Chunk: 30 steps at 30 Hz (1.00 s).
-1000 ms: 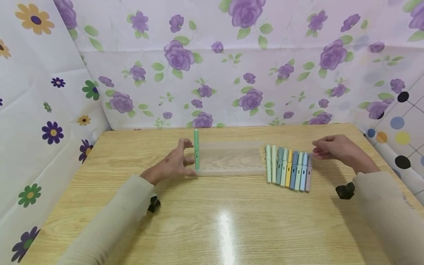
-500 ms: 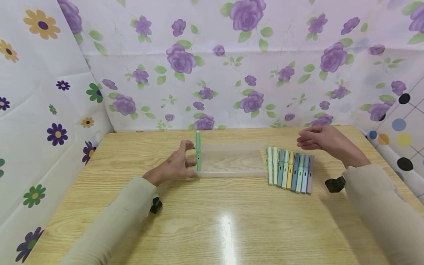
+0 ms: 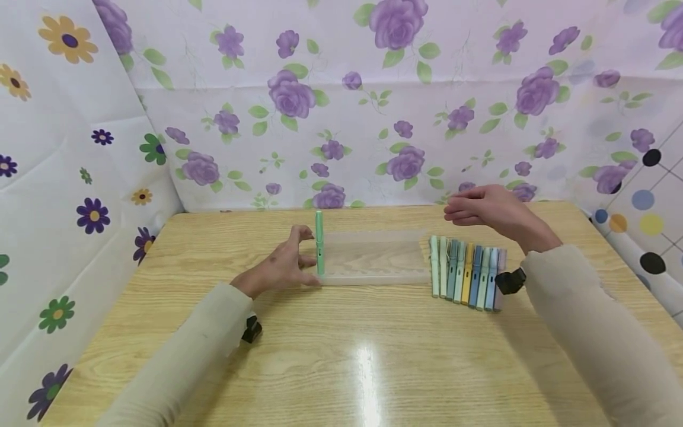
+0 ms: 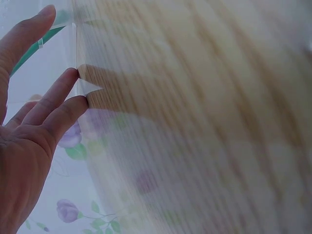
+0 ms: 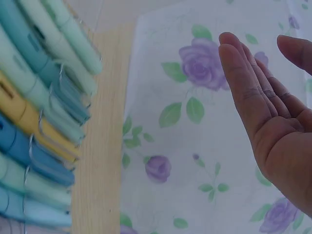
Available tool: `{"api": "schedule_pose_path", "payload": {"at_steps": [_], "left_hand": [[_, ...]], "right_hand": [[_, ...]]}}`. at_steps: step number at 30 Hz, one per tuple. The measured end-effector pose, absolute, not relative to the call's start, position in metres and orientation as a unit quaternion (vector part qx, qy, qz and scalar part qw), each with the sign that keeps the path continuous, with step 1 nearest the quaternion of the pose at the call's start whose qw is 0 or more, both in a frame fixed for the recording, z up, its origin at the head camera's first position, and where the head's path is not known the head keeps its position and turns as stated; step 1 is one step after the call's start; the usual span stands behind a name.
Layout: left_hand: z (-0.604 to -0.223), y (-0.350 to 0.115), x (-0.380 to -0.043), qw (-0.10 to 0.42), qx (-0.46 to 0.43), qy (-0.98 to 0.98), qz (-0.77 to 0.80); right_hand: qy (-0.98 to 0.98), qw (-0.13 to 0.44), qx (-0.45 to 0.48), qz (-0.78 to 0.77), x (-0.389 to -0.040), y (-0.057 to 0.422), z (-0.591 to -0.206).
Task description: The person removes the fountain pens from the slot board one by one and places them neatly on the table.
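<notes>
My left hand [image 3: 285, 258] touches the left end of a clear plastic tray [image 3: 373, 260], thumb by the near corner and forefinger by the far one. Two fingertips meet the tray's edge in the left wrist view, the fingers nearly straight. At that end is a green pen [image 3: 319, 243], its top rising past the tray's back edge in the head view. My right hand [image 3: 493, 210] hovers behind the pens, fingers extended together and thumb apart, holding nothing. Below it lies a row of pastel pens [image 3: 456, 273], including a yellow pen [image 3: 468, 273]; their metal clips show in the right wrist view.
The pens lie side by side just right of the tray, on a wood-grain table [image 3: 299, 350]. A floral cloth [image 3: 363, 118] hangs along the table's back edge. A black wrist camera [image 3: 510, 281] overlaps the rightmost pens in the head view.
My right hand has moved left and up, from beside the rightmost pen to behind the row. The left hand, tray and green pen keep their places.
</notes>
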State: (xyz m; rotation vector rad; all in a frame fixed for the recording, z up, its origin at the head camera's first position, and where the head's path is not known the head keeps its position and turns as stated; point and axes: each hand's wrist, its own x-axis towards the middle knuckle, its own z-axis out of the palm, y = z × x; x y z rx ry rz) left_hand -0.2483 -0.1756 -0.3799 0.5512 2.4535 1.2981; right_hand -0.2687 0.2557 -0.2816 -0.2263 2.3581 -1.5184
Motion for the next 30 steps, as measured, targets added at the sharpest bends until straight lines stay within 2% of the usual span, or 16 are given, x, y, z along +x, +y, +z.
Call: {"api": "schedule_pose_path", "payload": {"at_steps": [30], "left_hand": [[-0.382, -0.176, -0.251, 0.158, 0.192, 0.85, 0.464]], "right_hand": [[0.774, 0.183, -0.146, -0.588, -0.287, 0.146, -0.283]]}}
